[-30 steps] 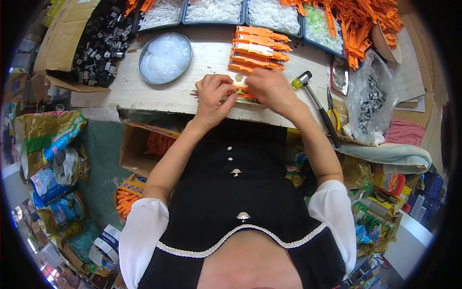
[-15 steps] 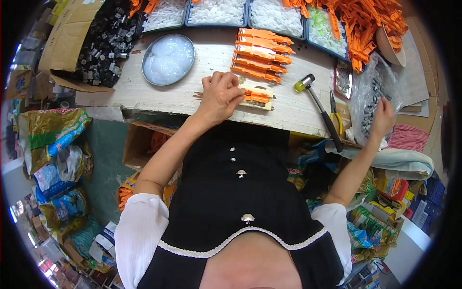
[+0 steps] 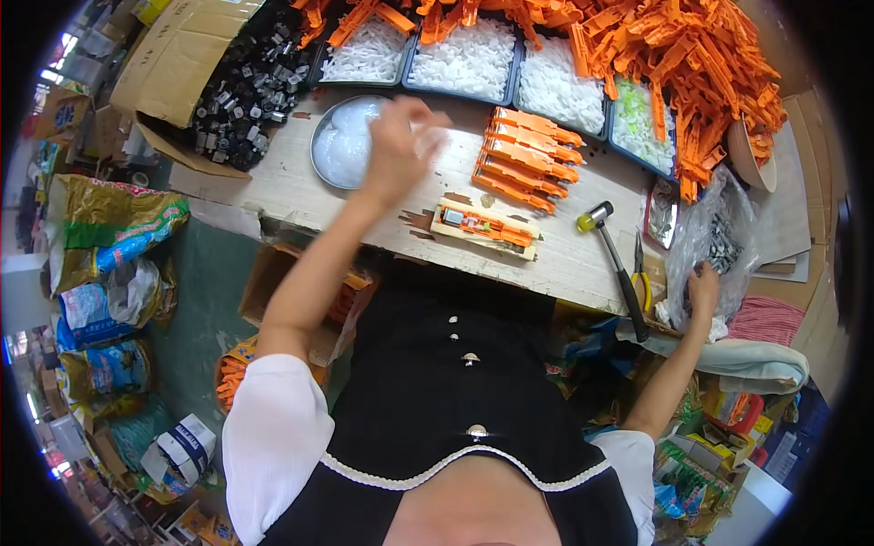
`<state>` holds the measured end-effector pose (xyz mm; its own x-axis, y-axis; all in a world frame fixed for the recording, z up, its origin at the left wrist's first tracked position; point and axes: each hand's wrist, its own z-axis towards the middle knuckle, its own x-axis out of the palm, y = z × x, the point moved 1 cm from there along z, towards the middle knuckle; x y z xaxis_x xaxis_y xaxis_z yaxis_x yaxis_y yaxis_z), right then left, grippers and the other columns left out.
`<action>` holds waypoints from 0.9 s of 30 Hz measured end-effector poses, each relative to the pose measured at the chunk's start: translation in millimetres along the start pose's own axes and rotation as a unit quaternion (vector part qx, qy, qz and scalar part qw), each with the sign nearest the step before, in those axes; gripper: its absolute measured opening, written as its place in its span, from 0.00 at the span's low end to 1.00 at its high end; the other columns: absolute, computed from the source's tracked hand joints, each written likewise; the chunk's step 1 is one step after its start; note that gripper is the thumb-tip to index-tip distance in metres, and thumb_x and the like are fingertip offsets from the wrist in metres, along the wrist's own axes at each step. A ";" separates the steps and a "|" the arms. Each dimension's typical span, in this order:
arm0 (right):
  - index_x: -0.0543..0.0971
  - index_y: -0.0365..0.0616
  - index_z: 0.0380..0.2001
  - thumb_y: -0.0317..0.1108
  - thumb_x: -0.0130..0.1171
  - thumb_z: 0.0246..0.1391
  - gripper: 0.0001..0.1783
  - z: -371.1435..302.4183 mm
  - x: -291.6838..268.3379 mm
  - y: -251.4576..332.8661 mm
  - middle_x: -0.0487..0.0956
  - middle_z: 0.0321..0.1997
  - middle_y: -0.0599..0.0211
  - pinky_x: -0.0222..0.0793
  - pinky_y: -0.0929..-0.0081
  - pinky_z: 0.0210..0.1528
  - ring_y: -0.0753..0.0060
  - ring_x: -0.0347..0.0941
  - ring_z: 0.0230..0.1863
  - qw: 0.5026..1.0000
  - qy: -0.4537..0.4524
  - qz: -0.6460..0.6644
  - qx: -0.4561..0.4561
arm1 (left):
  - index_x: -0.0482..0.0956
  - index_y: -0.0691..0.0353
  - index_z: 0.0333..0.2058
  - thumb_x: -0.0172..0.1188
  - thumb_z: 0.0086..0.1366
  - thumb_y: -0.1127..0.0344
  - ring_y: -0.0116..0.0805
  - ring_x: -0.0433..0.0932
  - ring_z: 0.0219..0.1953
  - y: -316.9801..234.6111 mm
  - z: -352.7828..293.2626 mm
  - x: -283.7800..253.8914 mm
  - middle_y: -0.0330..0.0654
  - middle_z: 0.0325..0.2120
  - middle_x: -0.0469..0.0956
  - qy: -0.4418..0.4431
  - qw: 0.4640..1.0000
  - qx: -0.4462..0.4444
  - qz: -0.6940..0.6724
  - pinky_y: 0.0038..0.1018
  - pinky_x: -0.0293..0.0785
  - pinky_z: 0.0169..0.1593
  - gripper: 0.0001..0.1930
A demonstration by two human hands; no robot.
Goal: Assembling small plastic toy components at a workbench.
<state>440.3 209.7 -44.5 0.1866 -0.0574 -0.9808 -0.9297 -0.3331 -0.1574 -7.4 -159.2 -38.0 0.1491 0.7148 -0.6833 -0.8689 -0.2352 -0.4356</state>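
Note:
My left hand is raised above the table beside a round dish of whitish, glossy grease. Its fingers are smeared by motion. Below it, on the table, an orange plastic housing with small parts inside lies in a cream-coloured block. Neither hand touches that block. At the right, my right hand is at the mouth of a clear plastic bag of small grey metal parts. Its fingers are curled together, and what they hold, if anything, cannot be made out.
Several finished-looking orange pieces lie in a row behind the block. A hammer and yellow-handled pliers lie to the right. Trays of white parts, an orange heap and a carton with black parts line the back.
My left hand has left the block and moved up and left towards the grease dish, uncovering the orange housing. My right hand stays by the bag, now lower against it. The view has shifted.

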 end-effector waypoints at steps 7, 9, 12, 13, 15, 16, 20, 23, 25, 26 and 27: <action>0.73 0.37 0.38 0.39 0.55 0.44 0.19 6.5 -0.5 -5.4 0.74 0.39 0.43 0.64 0.58 0.43 0.43 0.70 0.41 0.995 -0.017 0.087 -0.049 | 0.79 0.51 0.38 0.61 0.48 0.66 0.46 0.72 0.45 112.4 92.9 -6.3 0.46 0.39 0.73 0.119 0.975 -0.124 0.140 0.40 0.69 0.46 0.15; 0.74 0.36 0.35 0.38 0.55 0.44 0.18 4.8 -7.5 -1.6 0.74 0.37 0.43 0.64 0.58 0.42 0.44 0.70 0.39 0.992 -0.022 0.110 -0.055 | 0.78 0.51 0.40 0.57 0.49 0.67 0.48 0.72 0.45 121.3 99.9 5.1 0.49 0.43 0.70 0.182 0.954 -0.126 0.200 0.40 0.68 0.47 0.16; 0.74 0.35 0.32 0.37 0.56 0.43 0.15 3.1 -6.9 -5.8 0.75 0.33 0.45 0.65 0.60 0.40 0.47 0.71 0.37 0.993 0.055 0.102 -0.017 | 0.79 0.52 0.36 0.59 0.48 0.65 0.47 0.73 0.44 113.3 111.1 9.6 0.46 0.39 0.74 0.169 0.947 -0.145 0.234 0.36 0.69 0.46 0.14; 0.74 0.35 0.31 0.36 0.56 0.42 0.15 -0.1 -3.1 -6.9 0.76 0.31 0.47 0.65 0.62 0.38 0.49 0.72 0.35 0.993 0.014 0.104 -0.047 | 0.79 0.52 0.36 0.59 0.48 0.65 0.47 0.73 0.44 114.1 113.6 8.8 0.46 0.39 0.74 0.166 0.947 -0.144 0.235 0.36 0.69 0.46 0.14; 0.74 0.35 0.30 0.36 0.56 0.42 0.14 -0.4 -2.2 -9.1 0.76 0.29 0.49 0.66 0.63 0.37 0.52 0.72 0.33 0.991 -0.030 0.108 -0.077 | 0.80 0.56 0.31 0.58 0.47 0.66 0.46 0.75 0.38 121.1 118.0 7.0 0.46 0.32 0.78 0.197 0.945 -0.169 0.200 0.37 0.71 0.42 0.10; 0.74 0.36 0.30 0.35 0.56 0.42 0.14 -7.2 -13.2 1.9 0.76 0.28 0.50 0.66 0.64 0.36 0.53 0.73 0.32 0.988 -0.008 0.135 -0.072 | 0.80 0.59 0.27 0.59 0.48 0.66 0.44 0.78 0.31 139.8 113.6 7.3 0.46 0.26 0.79 0.152 0.968 -0.128 0.155 0.35 0.72 0.38 0.07; 0.74 0.36 0.31 0.34 0.55 0.43 0.13 -10.9 -12.1 1.5 0.76 0.27 0.53 0.66 0.66 0.35 0.56 0.73 0.31 0.979 0.009 0.189 -0.070 | 0.79 0.63 0.28 0.62 0.51 0.65 0.26 0.73 0.18 145.1 110.8 -10.7 0.39 0.21 0.77 0.099 0.968 -0.227 0.023 0.23 0.70 0.23 0.08; 0.73 0.37 0.32 0.33 0.53 0.43 0.12 -9.4 -7.0 4.2 0.76 0.28 0.51 0.66 0.64 0.36 0.53 0.73 0.32 0.972 0.000 0.235 -0.026 | 0.78 0.62 0.30 0.61 0.51 0.69 0.23 0.72 0.16 152.2 104.7 -9.4 0.37 0.18 0.75 0.069 0.909 -0.368 -0.184 0.21 0.64 0.15 0.06; 0.73 0.36 0.32 0.33 0.52 0.44 0.12 -1.6 3.7 5.4 0.76 0.29 0.50 0.66 0.62 0.36 0.50 0.73 0.33 0.981 -0.030 0.182 -0.059 | 0.78 0.63 0.30 0.61 0.51 0.69 0.24 0.73 0.17 148.4 105.0 -10.4 0.37 0.18 0.76 0.054 0.914 -0.366 -0.167 0.21 0.65 0.16 0.07; 0.72 0.36 0.32 0.32 0.51 0.44 0.12 0.9 5.9 6.1 0.76 0.29 0.49 0.65 0.61 0.36 0.48 0.72 0.34 0.986 -0.057 0.125 -0.091 | 0.78 0.63 0.31 0.60 0.51 0.69 0.24 0.73 0.17 144.7 105.3 -12.0 0.38 0.19 0.76 0.040 0.917 -0.367 -0.151 0.21 0.66 0.17 0.08; 0.72 0.36 0.32 0.32 0.51 0.44 0.12 0.7 7.8 4.7 0.76 0.29 0.49 0.65 0.61 0.36 0.48 0.72 0.34 0.986 -0.058 0.125 -0.091 | 0.78 0.63 0.31 0.60 0.51 0.69 0.24 0.73 0.17 143.3 105.7 -13.4 0.38 0.19 0.76 0.040 0.917 -0.366 -0.152 0.21 0.66 0.17 0.08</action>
<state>437.1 208.3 -53.0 -0.0895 -0.0549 -0.9945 -0.8680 -0.4853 0.1049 -183.8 -132.9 -29.4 0.3913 0.7765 -0.4939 -0.2369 -0.4336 -0.8694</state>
